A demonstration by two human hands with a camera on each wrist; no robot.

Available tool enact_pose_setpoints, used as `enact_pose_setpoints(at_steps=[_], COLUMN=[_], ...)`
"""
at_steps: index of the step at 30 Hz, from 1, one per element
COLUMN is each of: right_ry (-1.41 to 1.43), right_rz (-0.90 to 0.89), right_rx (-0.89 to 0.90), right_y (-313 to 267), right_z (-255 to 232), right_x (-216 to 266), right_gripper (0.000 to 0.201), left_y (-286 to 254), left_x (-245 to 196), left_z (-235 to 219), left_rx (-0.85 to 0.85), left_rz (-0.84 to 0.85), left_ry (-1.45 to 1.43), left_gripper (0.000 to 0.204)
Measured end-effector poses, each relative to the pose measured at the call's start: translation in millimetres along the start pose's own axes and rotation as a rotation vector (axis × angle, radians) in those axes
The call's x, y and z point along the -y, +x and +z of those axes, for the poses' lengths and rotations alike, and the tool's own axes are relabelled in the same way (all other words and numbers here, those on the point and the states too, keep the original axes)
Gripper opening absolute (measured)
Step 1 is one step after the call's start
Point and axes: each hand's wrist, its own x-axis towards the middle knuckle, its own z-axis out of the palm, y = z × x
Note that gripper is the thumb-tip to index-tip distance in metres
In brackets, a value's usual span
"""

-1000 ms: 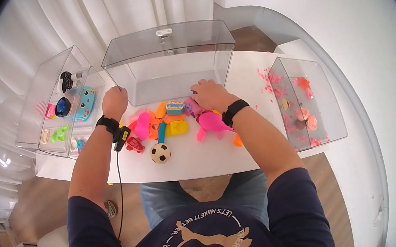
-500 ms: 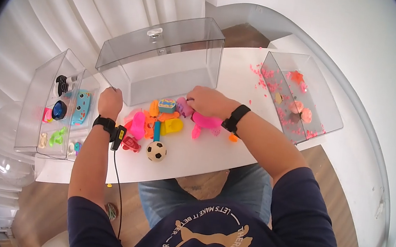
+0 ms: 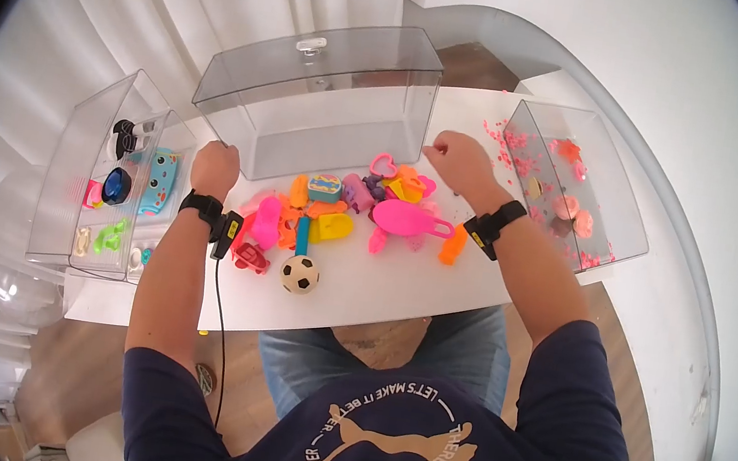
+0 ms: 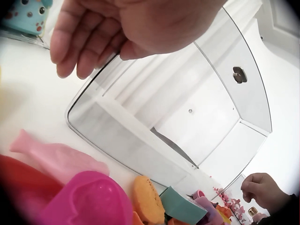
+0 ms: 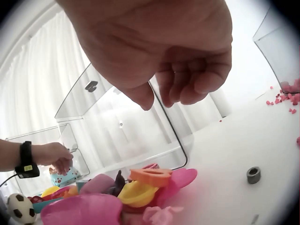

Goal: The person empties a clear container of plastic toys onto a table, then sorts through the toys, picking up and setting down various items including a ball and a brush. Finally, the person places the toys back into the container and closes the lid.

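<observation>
A large clear plastic box (image 3: 332,156) with a metal clasp lies on the table, its open side toward me. My left hand (image 3: 216,169) is at its left edge; in the left wrist view the rim meets the gap between thumb and fingers. Over at the right edge is my right hand (image 3: 464,161), fingers curled, with the rim running between thumb and fingers in the right wrist view. Just in front of the box lies a pile of toys: a pink scoop-like piece (image 3: 403,217), a yellow piece (image 3: 330,226), a teal block (image 3: 324,188) and a soccer ball (image 3: 300,274).
Left, another clear box (image 3: 62,227) holds a blue spotted toy (image 3: 160,182) and several small things. On the right, a clear bin (image 3: 614,249) contains flowers and pink petals, with more petals scattered beside it. A small grey metal cylinder (image 5: 253,175) stands near the right hand.
My right hand has moved right, away from the toy pile to the box's right edge, uncovering a pink heart shape. My left hand stays at the left edge.
</observation>
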Motion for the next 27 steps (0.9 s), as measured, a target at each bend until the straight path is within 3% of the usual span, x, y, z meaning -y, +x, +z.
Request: enact_pose_setpoints(at_steps=[2, 5, 9, 14, 17, 20, 25, 27], right_ry=[-0.020, -0.045, -0.131, -0.204, -0.043, 0.084, 0.181, 0.114], right_rz=[-0.276, -0.545, -0.387, -0.288, -0.284, -0.311, 0.128, 0.188], right_rx=[0.021, 0.099, 0.248, 0.398, 0.317, -0.066, -0.165, -0.152], right_y=[0, 1, 10, 3, 2, 9, 15, 21], right_z=[16, 36, 64, 48, 49, 36, -13, -11], right_x=[7, 27, 33, 51, 45, 43, 24, 10], right_gripper=[0.017, 0.015, 0.018, 0.020, 0.018, 0.017, 0.027, 0.033], left_y=[0, 2, 3, 5, 7, -1, 2, 9], left_x=[0, -1, 1, 4, 2, -4, -10, -7], left_z=[-2, 1, 2, 3, 6, 0, -5, -1], left_rx=[0.009, -0.011, -0.007, -0.001, -0.023, -0.045, -0.027, -0.033], left_rz=[-0.026, -0.004, 0.047, 0.062, 0.060, 0.023, -0.011, 0.032], left_ry=[-0.003, 0.013, 0.028, 0.053, 0.044, 0.002, 0.000, 0.024], left_gripper=[0.039, 0.039, 0.039, 0.039, 0.039, 0.038, 0.036, 0.035])
